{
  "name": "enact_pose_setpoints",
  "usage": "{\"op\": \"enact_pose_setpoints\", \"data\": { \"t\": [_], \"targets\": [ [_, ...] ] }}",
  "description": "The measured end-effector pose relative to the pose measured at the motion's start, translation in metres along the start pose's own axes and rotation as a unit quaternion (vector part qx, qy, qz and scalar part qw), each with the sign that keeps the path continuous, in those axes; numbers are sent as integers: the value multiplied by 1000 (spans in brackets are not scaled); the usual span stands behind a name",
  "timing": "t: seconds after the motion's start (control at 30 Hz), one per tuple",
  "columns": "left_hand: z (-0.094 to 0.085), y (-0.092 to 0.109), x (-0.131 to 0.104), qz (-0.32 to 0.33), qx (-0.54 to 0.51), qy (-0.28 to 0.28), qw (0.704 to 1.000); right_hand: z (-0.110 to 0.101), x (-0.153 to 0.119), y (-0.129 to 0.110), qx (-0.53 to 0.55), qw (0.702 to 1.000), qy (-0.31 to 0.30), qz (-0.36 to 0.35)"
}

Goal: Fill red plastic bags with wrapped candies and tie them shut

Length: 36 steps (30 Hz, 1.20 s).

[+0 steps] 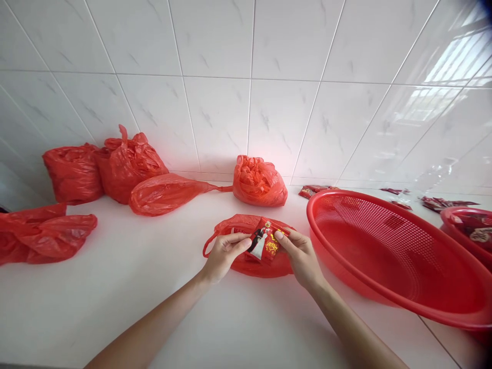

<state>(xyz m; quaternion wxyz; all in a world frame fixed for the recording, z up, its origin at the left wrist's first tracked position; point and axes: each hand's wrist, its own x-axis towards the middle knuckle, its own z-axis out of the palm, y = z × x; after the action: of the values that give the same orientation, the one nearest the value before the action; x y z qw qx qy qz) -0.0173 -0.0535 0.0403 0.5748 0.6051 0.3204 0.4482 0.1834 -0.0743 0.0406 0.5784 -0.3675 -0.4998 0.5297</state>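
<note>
1. The left hand (223,258) is grasping a red packet (266,245) just below the centre of the frame; the thumb is pressing on the upper face at the packet's left edge, and the fingers are bending in behind it, partly hidden.
2. The right hand (304,258) is grasping the same packet at its right side; the thumb is resting on the printed face, and the fingers are curling behind, mostly out of sight.
3. Neither hand is spreading wide; both are closing in a thumb-and-finger pinch.
4. The packet is lying between the two hands, slightly tilted, and is showing a black-and-white printed figure and yellow lettering.
5. Below the packet, a red plastic bag (246,268) is spreading over the white worktop (172,318); its loop handle is projecting to the left.
6. A large red basket (365,246) is standing to the right of the right hand, occupying the right of the frame.
7. A stuffed red bag (260,182) is sitting near the tiled wall (215,46), above the hands in the frame.
8. Small packets (313,191) are lying behind the basket's far rim.
</note>
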Motion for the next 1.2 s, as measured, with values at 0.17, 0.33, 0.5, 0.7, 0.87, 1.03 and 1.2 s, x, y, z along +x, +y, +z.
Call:
{"op": "enact_pose_setpoints", "data": {
  "t": [0.17, 0.33, 0.5, 0.7, 0.87, 1.03, 1.2],
  "targets": [
    [1, 1, 0, -9, 17, -30, 999, -2, 1, 0, 8, 1000, 14, 0],
    [2, -4, 0, 1, 14, 6, 1000, 1, 0, -3, -4, 999, -39, 19],
    [1, -10, 1, 4, -14, 10, 1000, 3, -1, -3, 3, 997, -77, 11],
    [-5, -8, 2, 9, -55, 17, 998, 2, -3, -4, -35, 993, -109, 16],
    [-7, -3, 3, 6, -28, 56, 998, 5, -6, -1, -50, 986, -159, 28],
    [-6, -4, 3, 14, 0, 82, 997, 6, -5, 1, -69, 986, -153, 13],
    [-5, -3, 3, 26, 17, 82, 996, 10, -6, -3, -80, 990, -118, 9]
  ]
}}
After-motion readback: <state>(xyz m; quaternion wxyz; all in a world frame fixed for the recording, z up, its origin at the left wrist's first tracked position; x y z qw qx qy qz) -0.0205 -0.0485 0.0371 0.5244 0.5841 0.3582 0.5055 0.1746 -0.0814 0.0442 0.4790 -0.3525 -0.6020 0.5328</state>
